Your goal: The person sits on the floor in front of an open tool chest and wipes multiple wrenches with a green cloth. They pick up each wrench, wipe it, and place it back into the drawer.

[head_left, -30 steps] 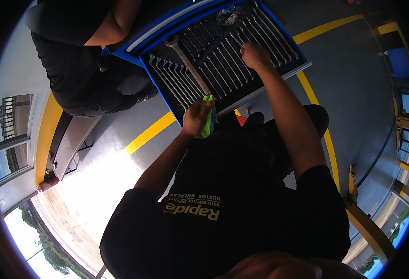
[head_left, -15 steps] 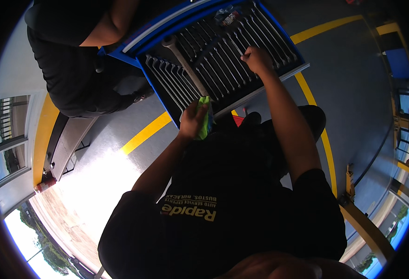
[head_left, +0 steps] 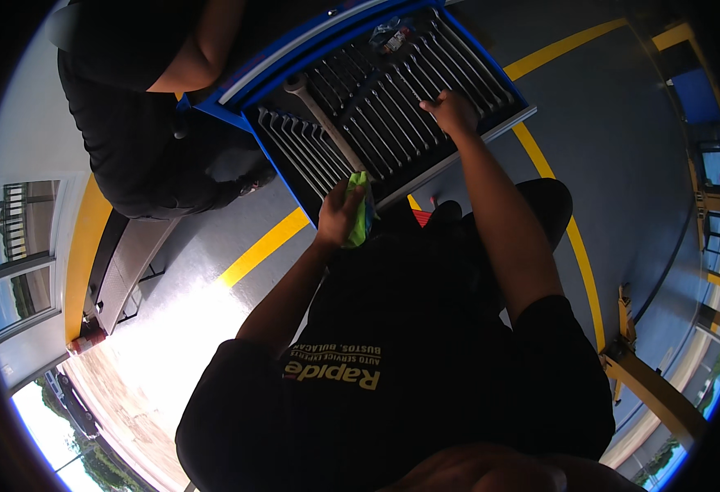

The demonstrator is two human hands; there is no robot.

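Observation:
My left hand (head_left: pixel 340 215) is closed around a bright green cloth (head_left: pixel 360 215) at the drawer's near edge. Just beyond the cloth lies the lower end of a large, dull wrench (head_left: pixel 324 125), slanting across the smaller tools. My right hand (head_left: pixel 456 115) is over the right half of the blue-edged tool drawer (head_left: pixel 259 146), its fingers curled and the thumb side toward the left. Whatever those fingers may hold is hidden against the dark drawer. Rows of slim silver wrenches (head_left: pixel 388 125) lie beneath and beside it, with longer wrenches (head_left: pixel 468 66) to its right.
A small clear plastic packet (head_left: pixel 392 38) sits at the drawer's far side. To the left, a person in dark clothing (head_left: pixel 143 139) is close beside the drawer. Yellow lines (head_left: pixel 265 246) cross the grey floor, and a yellow metal arm (head_left: pixel 655 389) is at lower right.
The view has shifted slightly. My right hand has drawn a little toward me over the wrenches, its fingers still curled. My left hand keeps hold of the green cloth.

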